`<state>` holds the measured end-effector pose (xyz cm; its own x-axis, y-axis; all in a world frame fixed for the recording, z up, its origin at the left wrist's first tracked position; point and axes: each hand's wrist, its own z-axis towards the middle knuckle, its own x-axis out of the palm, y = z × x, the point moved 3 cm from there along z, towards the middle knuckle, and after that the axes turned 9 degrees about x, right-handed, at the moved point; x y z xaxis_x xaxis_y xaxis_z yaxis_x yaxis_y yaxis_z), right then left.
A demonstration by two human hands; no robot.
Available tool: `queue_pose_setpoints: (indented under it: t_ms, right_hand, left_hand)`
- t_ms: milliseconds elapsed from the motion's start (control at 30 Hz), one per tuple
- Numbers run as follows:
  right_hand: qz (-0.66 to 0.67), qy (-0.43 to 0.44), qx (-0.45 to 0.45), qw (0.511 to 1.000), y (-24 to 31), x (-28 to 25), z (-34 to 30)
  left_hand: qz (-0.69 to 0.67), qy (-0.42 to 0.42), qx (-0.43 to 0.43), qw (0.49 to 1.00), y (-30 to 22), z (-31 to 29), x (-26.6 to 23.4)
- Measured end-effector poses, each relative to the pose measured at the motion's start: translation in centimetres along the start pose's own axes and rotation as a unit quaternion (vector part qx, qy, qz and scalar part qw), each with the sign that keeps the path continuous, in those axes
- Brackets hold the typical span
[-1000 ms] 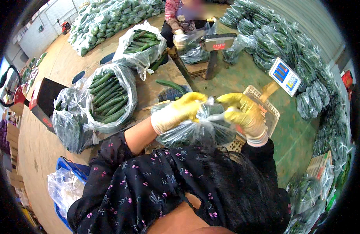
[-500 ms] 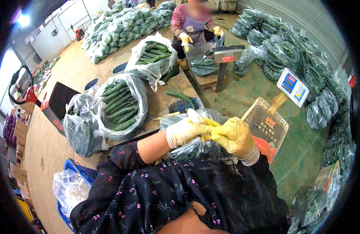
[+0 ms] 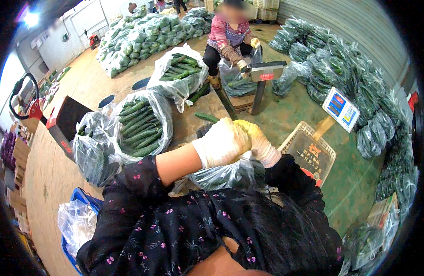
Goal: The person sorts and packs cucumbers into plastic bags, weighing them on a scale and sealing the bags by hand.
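your left hand (image 3: 223, 143) and right hand (image 3: 258, 142) are curled and pressed together just above the clear plastic bag (image 3: 228, 176), toward the near edge of the brown board (image 3: 182, 125); your fingertips are hidden, so i cannot tell what they pinch. pulling too hard could split that thin, crinkled film, and the gloves (image 3: 211, 154) might let it slip. the long, bumpy cucumbers (image 3: 139, 126) in the open sack (image 3: 166, 131) to your left look firm enough to puncture their slack wrapping if squeezed.
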<state>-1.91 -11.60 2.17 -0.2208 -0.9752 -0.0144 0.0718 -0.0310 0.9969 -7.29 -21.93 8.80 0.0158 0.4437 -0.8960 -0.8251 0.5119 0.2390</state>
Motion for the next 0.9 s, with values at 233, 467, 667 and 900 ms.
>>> queue_pose_setpoints:
  t_ms: [233, 467, 667, 900]
  right_hand:
    - [-0.528, -0.126, -0.089, 0.835, -5.2, -6.2, -1.3]
    - [-0.342, -0.109, 0.109, 0.927, -2.0, -4.5, -3.7]
    - [-0.412, -0.048, -0.078, 0.907, -3.5, 3.4, -3.5]
    - [-0.187, -0.164, 0.023, 0.968, -5.4, 1.4, -7.8]
  left_hand:
    - [-0.091, 0.084, 0.071, 0.990, -3.1, -6.2, 2.0]
    - [-0.543, -0.073, -0.324, 0.772, -2.3, -7.1, 0.9]
    - [-0.614, -0.064, -0.365, 0.697, -3.8, -4.0, 1.4]
    - [-0.604, -0.029, -0.396, 0.691, -4.8, -1.7, -0.4]
